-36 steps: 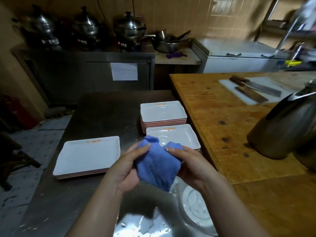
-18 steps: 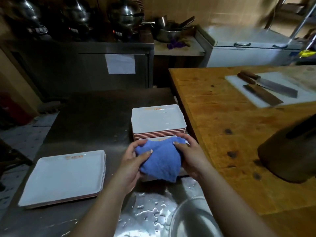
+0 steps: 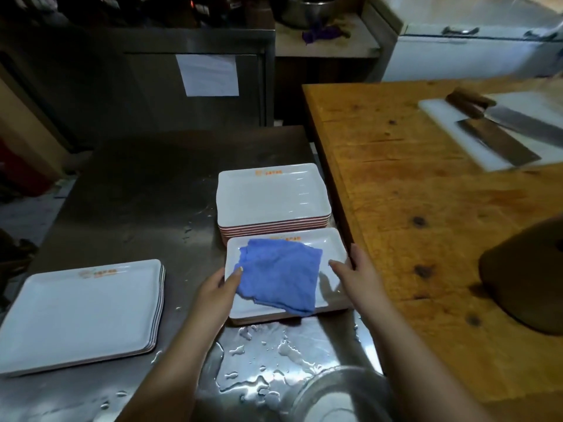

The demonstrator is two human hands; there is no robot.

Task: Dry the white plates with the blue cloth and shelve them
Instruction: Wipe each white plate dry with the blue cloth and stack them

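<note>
- On the steel counter, near plate [image 3: 330, 248] of a low stack, white rectangular, orange logo at far edge; blue cloth [image 3: 280, 277] lies crumpled in its well, one corner hanging over the near rim
- left hand [image 3: 217, 295] at the plate's left rim, thumb on the cloth edge, fingers under the rim out of view; looks like a grip on plate, cloth pinned by the thumb
- right hand [image 3: 358, 277] holds the right rim, thumb on top inside the well, fingers curled down the outside edge
- taller plate stack [image 3: 271, 199] just behind, touching or nearly; third stack [image 3: 82, 312] well apart at left, looks dry
- risks, judged: counter [image 3: 146, 184] in front is puddled, so a dried underside set back down gets wet again; wet glazed rim could slip from the grip on lifting; loose cloth may slide off if the plate tilts; wooden table [image 3: 426, 208] edge sits tight on the right, rim could knock it
- containers: steel bowl [image 3: 338, 397] at bottom edge, contents unclear; white cutting board [image 3: 441, 126] on the wooden table carries two cleavers [image 3: 499, 141]; no shelf in view
</note>
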